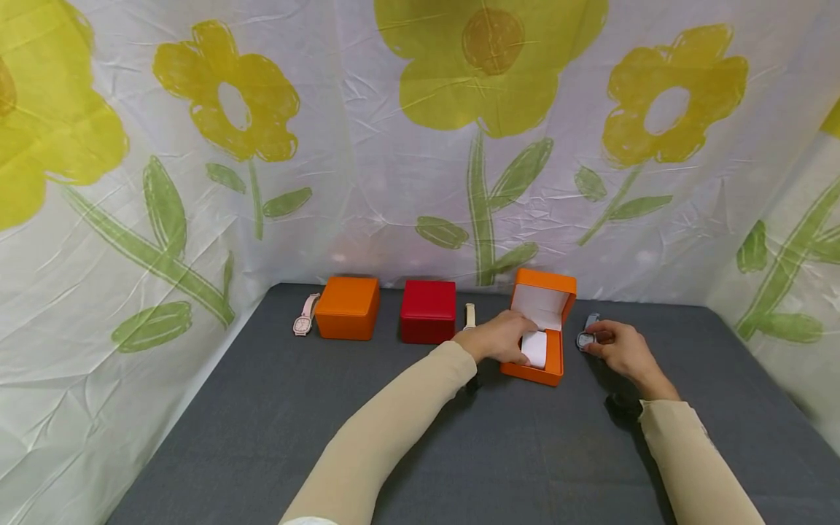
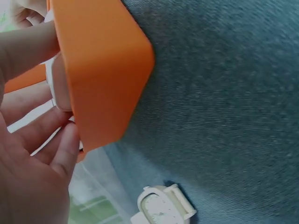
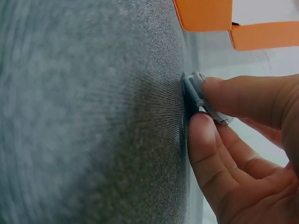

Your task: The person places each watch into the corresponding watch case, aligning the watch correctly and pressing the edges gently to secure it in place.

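An orange watch box (image 1: 551, 368) stands with its lid (image 1: 545, 281) raised, a white watch cushion (image 1: 534, 350) inside it. Reaching in from the left, my left hand (image 1: 497, 338) grips the cushion between thumb and fingers; the left wrist view shows the cushion (image 2: 59, 86) partly behind the box wall. To the right of the box, my right hand (image 1: 623, 351) pinches a grey-blue watch (image 1: 584, 340) between thumb and fingertips. In the right wrist view the watch (image 3: 205, 95) is tilted, close over the dark tabletop.
A closed red box (image 1: 428, 313) and another closed orange box (image 1: 348, 310) stand to the left. A pink watch (image 1: 304, 321) lies at the far left. A cream watch (image 1: 469, 313) lies beside the red box, partly behind my left hand. A flowered cloth (image 1: 367, 182) hangs behind the table.
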### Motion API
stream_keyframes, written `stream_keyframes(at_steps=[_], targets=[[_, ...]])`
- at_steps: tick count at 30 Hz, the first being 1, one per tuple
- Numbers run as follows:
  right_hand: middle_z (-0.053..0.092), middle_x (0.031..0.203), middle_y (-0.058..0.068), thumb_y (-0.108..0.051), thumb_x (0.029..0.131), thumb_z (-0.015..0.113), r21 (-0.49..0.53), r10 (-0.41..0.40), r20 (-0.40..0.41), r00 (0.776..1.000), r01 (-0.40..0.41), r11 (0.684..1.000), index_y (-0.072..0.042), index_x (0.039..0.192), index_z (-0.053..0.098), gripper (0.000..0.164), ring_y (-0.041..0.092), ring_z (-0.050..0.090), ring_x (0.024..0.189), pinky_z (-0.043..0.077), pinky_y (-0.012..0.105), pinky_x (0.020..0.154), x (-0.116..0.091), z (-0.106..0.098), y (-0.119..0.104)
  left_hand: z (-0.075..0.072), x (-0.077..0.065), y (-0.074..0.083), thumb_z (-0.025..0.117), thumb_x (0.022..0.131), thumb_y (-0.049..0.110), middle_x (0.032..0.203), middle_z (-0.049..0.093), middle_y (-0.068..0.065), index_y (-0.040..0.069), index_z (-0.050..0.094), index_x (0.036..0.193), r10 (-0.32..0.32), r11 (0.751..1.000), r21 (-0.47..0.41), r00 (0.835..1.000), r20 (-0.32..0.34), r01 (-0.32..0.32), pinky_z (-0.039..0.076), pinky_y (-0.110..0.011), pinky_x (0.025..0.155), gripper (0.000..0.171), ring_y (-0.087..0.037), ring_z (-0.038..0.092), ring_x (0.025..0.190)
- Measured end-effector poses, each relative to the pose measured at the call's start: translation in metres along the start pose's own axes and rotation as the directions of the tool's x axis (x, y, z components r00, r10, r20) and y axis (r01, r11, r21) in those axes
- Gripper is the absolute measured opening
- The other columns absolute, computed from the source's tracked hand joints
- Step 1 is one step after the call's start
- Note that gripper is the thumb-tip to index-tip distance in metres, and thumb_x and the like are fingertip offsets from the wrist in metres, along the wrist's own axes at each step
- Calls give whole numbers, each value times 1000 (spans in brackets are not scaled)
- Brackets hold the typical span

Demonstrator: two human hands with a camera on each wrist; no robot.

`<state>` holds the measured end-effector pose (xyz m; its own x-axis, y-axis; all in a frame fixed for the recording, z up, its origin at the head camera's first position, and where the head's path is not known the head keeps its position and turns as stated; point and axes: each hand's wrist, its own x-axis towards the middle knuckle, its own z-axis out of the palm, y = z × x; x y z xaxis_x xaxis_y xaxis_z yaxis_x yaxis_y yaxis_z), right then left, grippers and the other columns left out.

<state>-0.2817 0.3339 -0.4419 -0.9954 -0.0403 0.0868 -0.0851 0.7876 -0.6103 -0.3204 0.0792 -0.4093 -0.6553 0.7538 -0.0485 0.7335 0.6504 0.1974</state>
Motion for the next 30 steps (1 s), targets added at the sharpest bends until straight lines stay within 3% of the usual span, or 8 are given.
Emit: stream_keyframes(at_steps=[5,10,15,23,26,30], targets=[[60,110,27,-12,89,67,4,-7,-17,1000,7,1000,3,118,61,34,37,59,95,53,39,67,-2,0,-4,-3,2,5,76,80,37,124,59,3,14,57,133,-24,998,53,1000,17,23,36,-22,98,60,-14,49,113],[62,108,25,-12,89,67,13,-16,-31,999,17,1000,2,118,61,33,35,60,93,53,38,66,-4,0,-6,-3,1,6,75,81,37,112,60,3,13,61,126,13,996,94,1000,8,-14,42,-21,88,53,-12,51,100],[63,106,23,-11,89,68,27,-33,-52,998,34,999,2,117,61,32,34,61,91,52,35,65,-3,0,-8,-1,-2,4,72,83,38,125,52,2,13,52,135,24,997,75,1000,-20,-23,41,-19,93,60,-10,48,105],[62,110,23,-8,90,66,125,-59,-55,997,66,990,1,120,60,32,30,63,88,54,32,67,-7,-1,-17,-1,-10,-3,73,81,33,131,47,0,11,52,135,6,989,-148,990,-142,-27,41,-16,87,63,-11,47,105],[62,108,22,-8,90,66,164,-69,-59,996,78,983,1,119,60,31,24,64,82,55,31,67,-9,-1,-24,2,-13,-6,74,80,31,131,47,-1,10,53,133,-10,973,-228,982,-190,-35,40,-15,89,61,-11,46,108],[63,102,20,-6,89,67,168,-97,-80,992,110,980,1,117,61,29,18,64,76,55,30,66,-10,-2,-33,5,-22,-8,73,81,28,130,47,-4,8,52,134,-64,930,-365,963,-263,-37,42,-18,89,61,-14,48,108]])
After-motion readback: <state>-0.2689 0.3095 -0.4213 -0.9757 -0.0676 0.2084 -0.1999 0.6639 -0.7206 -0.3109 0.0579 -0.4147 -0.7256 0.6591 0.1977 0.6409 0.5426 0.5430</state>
